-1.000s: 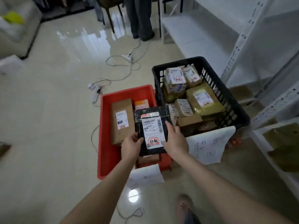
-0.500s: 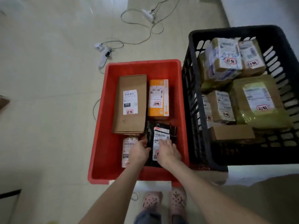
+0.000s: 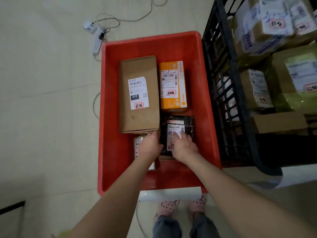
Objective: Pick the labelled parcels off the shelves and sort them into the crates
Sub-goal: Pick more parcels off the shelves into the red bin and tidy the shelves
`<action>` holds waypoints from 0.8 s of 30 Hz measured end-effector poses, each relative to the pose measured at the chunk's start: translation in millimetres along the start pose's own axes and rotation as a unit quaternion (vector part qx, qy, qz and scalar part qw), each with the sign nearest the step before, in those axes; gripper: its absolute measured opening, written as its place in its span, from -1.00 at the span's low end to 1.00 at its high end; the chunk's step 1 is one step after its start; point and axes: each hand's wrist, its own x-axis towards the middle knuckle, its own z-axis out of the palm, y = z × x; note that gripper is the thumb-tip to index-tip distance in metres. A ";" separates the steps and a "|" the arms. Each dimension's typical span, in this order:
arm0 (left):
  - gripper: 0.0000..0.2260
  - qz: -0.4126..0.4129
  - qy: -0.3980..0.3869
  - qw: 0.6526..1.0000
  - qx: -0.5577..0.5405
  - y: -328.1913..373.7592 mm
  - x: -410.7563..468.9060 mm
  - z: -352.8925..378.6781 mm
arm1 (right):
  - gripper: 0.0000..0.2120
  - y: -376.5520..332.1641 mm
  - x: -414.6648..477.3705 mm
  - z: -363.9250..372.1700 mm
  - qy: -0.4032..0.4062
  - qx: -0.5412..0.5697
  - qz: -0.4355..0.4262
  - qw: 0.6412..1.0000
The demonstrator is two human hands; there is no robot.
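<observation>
Black parcel [image 3: 188,123] (white label [image 3: 175,129]): R hand [image 3: 185,147] flat atop, L hand [image 3: 149,145] grip unclear.

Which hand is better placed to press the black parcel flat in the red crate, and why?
Probably the right hand: its fingers lie on the black parcel's label, near its middle. The left hand sits at the parcel's left edge, beside the brown box.

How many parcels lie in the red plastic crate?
4: tall brown cardboard box far left, orange carton far right, black plastic bag near right, small pale packet near left. Others may hide beneath.
</observation>
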 end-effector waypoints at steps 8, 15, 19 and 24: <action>-0.39 0.158 0.064 0.961 0.216 39.9 -52.6 -79.1 | -0.31 -20.3 -71.0 -75.2 0.109 0.018 -0.015 0.994; -0.25 0.258 0.149 0.918 0.263 127.3 -94.8 -165.2 | -0.33 4.1 -154.9 -160.0 0.262 0.068 0.010 0.963; -0.25 0.340 0.182 0.876 0.291 193.1 -129.3 -176.0 | -0.40 51.1 -207.1 -186.6 0.320 0.105 0.067 0.939; -0.27 0.433 0.159 0.833 0.305 272.7 -181.8 -134.0 | -0.40 131.2 -274.2 -182.5 0.352 0.119 0.155 0.915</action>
